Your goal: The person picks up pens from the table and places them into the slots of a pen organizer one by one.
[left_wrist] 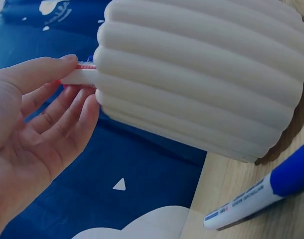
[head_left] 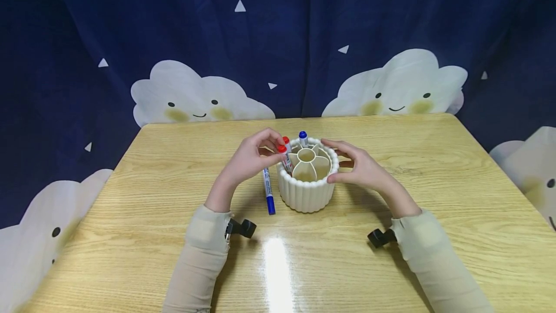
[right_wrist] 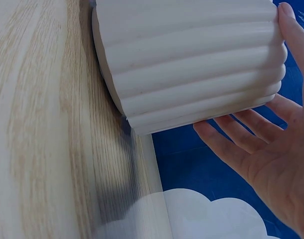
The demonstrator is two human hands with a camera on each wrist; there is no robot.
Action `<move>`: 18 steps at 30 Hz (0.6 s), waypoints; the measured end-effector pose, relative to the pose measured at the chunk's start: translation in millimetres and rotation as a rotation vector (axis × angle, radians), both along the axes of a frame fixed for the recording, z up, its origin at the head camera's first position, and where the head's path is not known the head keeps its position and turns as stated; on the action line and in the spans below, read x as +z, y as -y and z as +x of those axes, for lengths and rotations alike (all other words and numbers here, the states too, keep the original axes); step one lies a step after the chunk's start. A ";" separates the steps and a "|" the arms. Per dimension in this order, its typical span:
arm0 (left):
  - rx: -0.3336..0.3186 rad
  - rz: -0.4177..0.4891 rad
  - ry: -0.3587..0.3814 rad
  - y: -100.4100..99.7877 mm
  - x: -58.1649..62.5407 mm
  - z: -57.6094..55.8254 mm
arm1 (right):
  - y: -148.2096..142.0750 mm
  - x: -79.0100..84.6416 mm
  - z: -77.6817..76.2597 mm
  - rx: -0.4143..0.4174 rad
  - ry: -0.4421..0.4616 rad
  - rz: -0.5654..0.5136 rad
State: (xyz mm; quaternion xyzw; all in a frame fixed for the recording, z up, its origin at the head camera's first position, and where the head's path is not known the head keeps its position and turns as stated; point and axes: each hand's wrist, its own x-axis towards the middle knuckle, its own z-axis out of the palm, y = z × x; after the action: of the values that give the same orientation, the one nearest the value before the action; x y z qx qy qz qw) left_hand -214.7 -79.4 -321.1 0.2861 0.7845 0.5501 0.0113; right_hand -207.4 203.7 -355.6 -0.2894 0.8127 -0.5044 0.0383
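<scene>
A cream ribbed pen holder point(head_left: 306, 196) with petal-shaped compartments stands upright on the table. My left hand point(head_left: 249, 158) pinches a red-capped whiteboard marker point(head_left: 284, 158) near its cap; the marker's lower end is inside a left compartment. Just behind it, a second red-capped marker point(head_left: 286, 140) stands in the holder, and a blue-capped marker point(head_left: 303, 138) is at the back. At the holder's right side, my right hand point(head_left: 364, 169) holds the rim, thumb in front and fingers farther back. In the right wrist view, those fingers point(right_wrist: 227, 144) touch the ribbed wall.
A blue-capped marker point(head_left: 269, 192) lies on the wooden table point(head_left: 173, 173), left of the holder and below the left hand. Behind the table's far edge hangs a dark blue curtain point(head_left: 278, 37) with clouds and triangles. Each wrist carries a small black camera mount point(head_left: 247, 228).
</scene>
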 end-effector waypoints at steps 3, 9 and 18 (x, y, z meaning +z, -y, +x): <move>0.014 -0.020 0.006 2.8 0.1 -0.6 | -0.2 -0.1 0.4 0.000 0.001 0.002; 0.044 -0.044 0.038 8.1 9.4 4.0 | -0.4 -0.5 0.5 -0.001 0.004 -0.002; 0.130 -0.059 0.099 20.8 -30.1 -22.1 | 0.3 -0.3 1.0 -0.002 0.006 -0.004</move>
State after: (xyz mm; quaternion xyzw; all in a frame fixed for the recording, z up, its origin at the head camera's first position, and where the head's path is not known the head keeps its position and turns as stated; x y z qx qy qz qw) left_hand -236.8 -100.3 -351.2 0.2065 0.8157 0.5399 0.0226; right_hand -206.4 203.3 -355.9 -0.2871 0.8118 -0.5070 0.0394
